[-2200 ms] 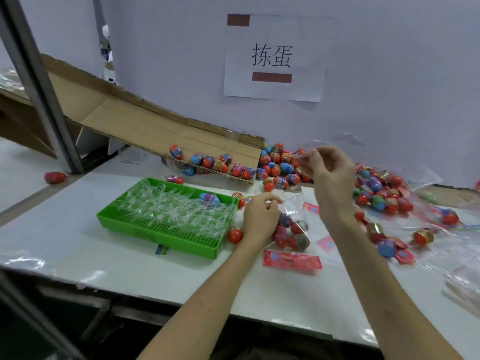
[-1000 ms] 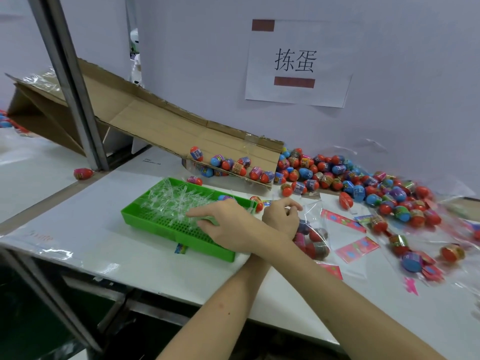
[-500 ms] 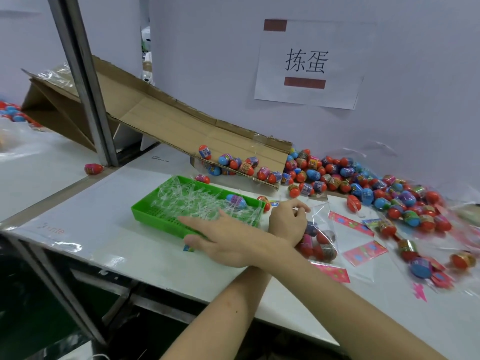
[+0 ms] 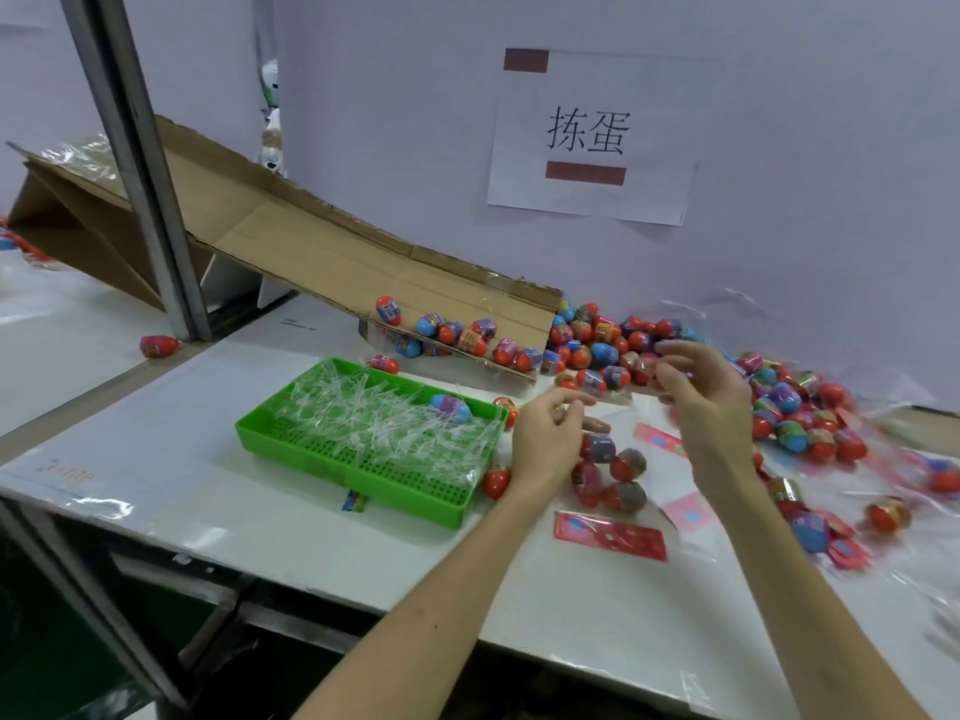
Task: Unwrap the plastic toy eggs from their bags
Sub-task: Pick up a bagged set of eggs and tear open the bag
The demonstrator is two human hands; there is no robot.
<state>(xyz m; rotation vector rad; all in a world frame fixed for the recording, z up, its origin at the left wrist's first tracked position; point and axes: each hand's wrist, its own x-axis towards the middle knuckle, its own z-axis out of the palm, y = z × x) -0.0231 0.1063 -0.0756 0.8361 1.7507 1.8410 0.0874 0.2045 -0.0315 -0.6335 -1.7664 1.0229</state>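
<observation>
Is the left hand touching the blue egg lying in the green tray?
Apart. Head view: the left hand sits outside the green tray; its rim and plastic scraps separate the hand from the blue egg.

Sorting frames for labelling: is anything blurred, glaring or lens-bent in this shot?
Head view: the right hand and the eggs at the right edge are motion-smeared; the green tray and the left hand pinching the bag are sharper; glare sits on the table's film; the metal post leans from wide-angle distortion; lighting is even.
</observation>
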